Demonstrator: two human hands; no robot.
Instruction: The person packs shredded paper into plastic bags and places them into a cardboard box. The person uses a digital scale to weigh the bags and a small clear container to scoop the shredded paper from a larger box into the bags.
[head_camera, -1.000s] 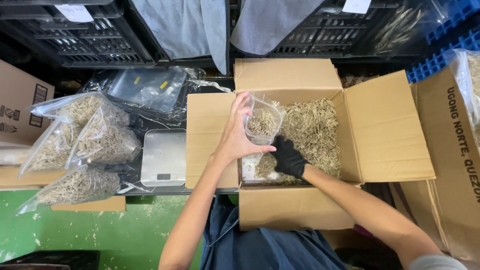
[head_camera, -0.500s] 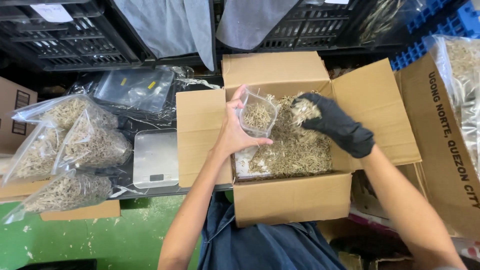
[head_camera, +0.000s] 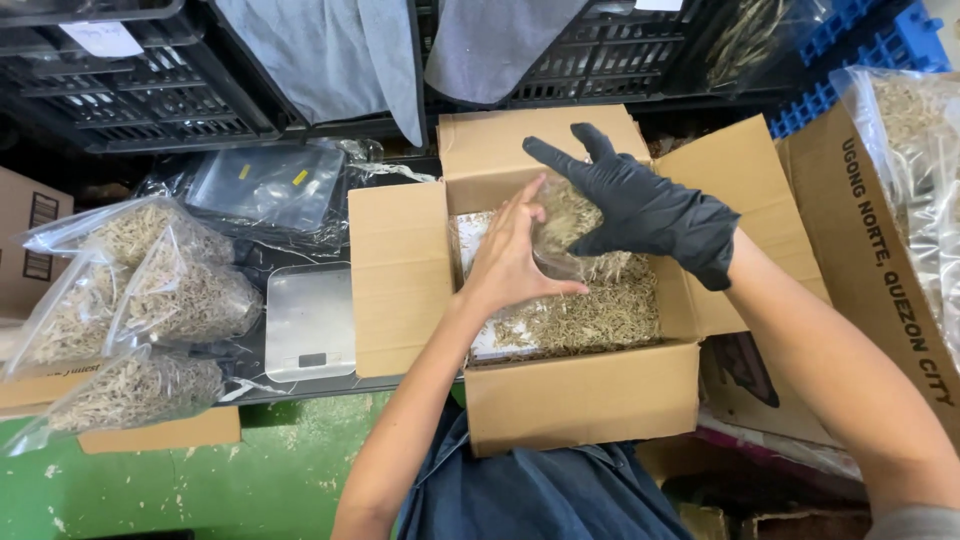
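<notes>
Now the small clear bag (head_camera: 560, 235), pinched by the bare left hand (head_camera: 510, 262), has been raised; dried fish is released into it from the opened gloved right hand (head_camera: 640, 205).

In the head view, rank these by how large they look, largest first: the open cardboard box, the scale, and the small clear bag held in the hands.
1. Cardboard box: largest by far.
2. Scale.
3. Clear bag, between the left hand and gloved right hand: looks smallest, but the hands hide part of it, so its rank below the scale is unsure.
</notes>
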